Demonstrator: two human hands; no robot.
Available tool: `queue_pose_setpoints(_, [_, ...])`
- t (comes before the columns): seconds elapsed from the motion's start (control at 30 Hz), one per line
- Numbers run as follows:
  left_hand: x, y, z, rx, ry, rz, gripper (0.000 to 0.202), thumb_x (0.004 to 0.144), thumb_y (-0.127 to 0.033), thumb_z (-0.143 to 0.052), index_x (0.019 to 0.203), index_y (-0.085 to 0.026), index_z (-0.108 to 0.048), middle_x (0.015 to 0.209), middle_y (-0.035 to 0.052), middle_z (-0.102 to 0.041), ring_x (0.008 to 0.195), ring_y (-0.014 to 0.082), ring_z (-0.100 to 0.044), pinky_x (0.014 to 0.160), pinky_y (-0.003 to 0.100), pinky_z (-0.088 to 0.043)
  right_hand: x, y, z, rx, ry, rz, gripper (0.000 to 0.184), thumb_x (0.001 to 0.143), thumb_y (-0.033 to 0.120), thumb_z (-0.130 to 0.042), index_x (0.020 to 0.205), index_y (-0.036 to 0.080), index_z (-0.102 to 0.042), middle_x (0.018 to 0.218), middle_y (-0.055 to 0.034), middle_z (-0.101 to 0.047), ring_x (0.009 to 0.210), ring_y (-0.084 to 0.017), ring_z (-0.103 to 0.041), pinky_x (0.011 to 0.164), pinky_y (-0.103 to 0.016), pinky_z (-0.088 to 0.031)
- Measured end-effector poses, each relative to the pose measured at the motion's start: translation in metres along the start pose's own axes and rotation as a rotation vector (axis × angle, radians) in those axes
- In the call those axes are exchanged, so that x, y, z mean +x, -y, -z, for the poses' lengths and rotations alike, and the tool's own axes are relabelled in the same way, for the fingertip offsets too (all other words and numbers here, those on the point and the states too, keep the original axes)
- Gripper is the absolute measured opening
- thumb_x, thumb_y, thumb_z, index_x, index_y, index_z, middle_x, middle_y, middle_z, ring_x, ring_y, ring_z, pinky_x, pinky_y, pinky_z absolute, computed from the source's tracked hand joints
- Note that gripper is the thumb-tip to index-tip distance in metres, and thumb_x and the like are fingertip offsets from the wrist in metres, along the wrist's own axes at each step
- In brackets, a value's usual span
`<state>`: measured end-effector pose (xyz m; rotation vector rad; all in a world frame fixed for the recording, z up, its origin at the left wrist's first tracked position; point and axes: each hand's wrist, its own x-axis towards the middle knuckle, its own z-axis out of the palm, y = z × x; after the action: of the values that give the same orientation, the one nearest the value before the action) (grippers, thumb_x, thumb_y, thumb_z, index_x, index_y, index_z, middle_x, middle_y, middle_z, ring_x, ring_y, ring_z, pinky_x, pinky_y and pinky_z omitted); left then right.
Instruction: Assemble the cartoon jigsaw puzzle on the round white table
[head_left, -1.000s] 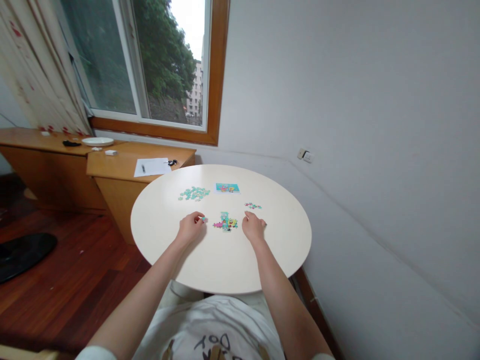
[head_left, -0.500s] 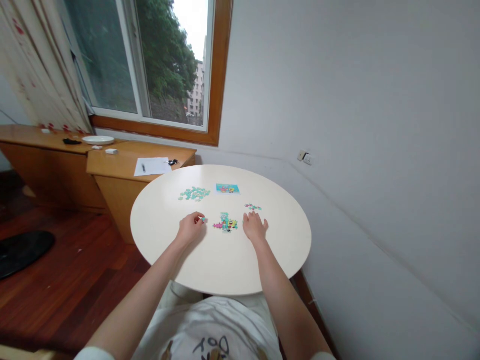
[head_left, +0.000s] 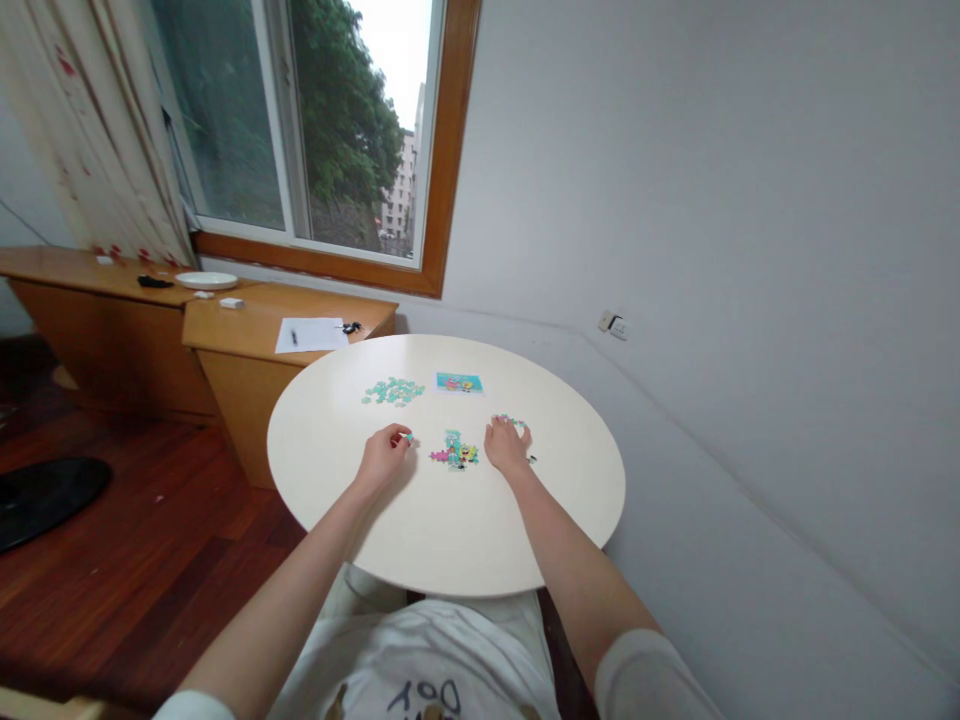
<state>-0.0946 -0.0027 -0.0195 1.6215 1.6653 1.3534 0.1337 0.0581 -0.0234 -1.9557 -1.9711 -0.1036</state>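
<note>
My left hand (head_left: 385,456) is closed in a pinch on a small teal jigsaw piece (head_left: 409,438), held left of the partly joined puzzle (head_left: 454,453). That joined part shows pink, teal and yellow cartoon figures. To its right, my right hand (head_left: 508,446) lies low over the table with fingers stretched and thumb apart. Several loose puzzle pieces (head_left: 517,421) sit just beyond its fingertips, partly covered by the hand. One dark-marked piece (head_left: 532,459) lies beside the wrist on the right.
On the round white table (head_left: 450,540), a pile of teal pieces (head_left: 394,391) lies at the back left, beside a picture card (head_left: 460,383). Beyond the table's left edge stands a wooden cabinet (head_left: 240,385) bearing a sheet of paper (head_left: 309,335) and a white plate (head_left: 207,281).
My right hand has shifted slightly forward toward the loose pieces, and a dark-marked piece now shows beside its wrist. The left hand still pinches its piece. The view has tilted slightly.
</note>
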Motion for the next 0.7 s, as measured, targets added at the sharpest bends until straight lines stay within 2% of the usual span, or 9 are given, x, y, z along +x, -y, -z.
queue_pose_setpoints(0.13, [0.0008,-0.0006,-0.0002,-0.006,-0.006,0.016,0.023,0.069,-0.021,-0.048,0.081,-0.014,-0.066,0.062,0.0041,-0.063,0.055,0.0149,-0.054,0.055,0.025,-0.038,-0.0044,-0.0009,0.0002,-0.007,-0.116,0.104,0.032,0.091,0.020,-0.031,0.096,0.020,-0.063,0.102,-0.0096,-0.067,0.113,-0.022,-0.048,0.101,-0.046,-0.014])
queue_pose_setpoints(0.23, [0.0010,-0.0014,-0.0003,-0.005,-0.004,0.010,0.024,0.069,-0.022,-0.047,0.082,-0.014,-0.066,0.064,0.0049,-0.064,0.056,0.0152,-0.055,0.055,0.025,-0.038,-0.0049,-0.0020,0.0007,0.009,-0.143,0.130,0.029,0.090,0.020,-0.035,0.087,0.020,-0.064,0.090,-0.0080,-0.068,0.095,-0.021,-0.054,0.096,-0.042,-0.018])
queue_pose_setpoints(0.3, [0.0010,-0.0015,0.0000,0.000,0.003,0.007,0.025,0.070,-0.022,-0.046,0.083,-0.014,-0.066,0.066,0.0054,-0.065,0.057,0.0155,-0.055,0.055,0.025,-0.039,-0.0041,-0.0034,0.0008,0.043,-0.141,0.136,0.025,0.088,0.019,-0.039,0.088,0.020,-0.064,0.089,-0.0061,-0.067,0.091,-0.019,-0.055,0.092,-0.039,-0.022])
queue_pose_setpoints(0.47, [0.0006,-0.0012,0.0010,0.024,0.014,0.011,0.027,0.070,-0.023,-0.046,0.085,-0.013,-0.066,0.067,0.0065,-0.066,0.058,0.0162,-0.056,0.056,0.026,-0.039,-0.0025,-0.0065,0.0002,0.087,-0.152,0.118,0.020,0.084,0.025,-0.051,0.097,0.020,-0.064,0.101,-0.0068,-0.063,0.099,-0.020,-0.051,0.088,-0.035,-0.025])
queue_pose_setpoints(0.7, [0.0004,-0.0028,0.0019,0.057,0.006,0.000,0.026,0.072,-0.021,-0.046,0.086,-0.014,-0.066,0.069,0.0058,-0.065,0.060,0.0158,-0.056,0.059,0.026,-0.040,0.0014,-0.0074,-0.0010,0.146,-0.088,-0.023,0.018,0.081,0.034,-0.056,0.082,0.020,-0.068,0.105,-0.0068,-0.062,0.104,-0.023,-0.049,0.088,-0.038,-0.027])
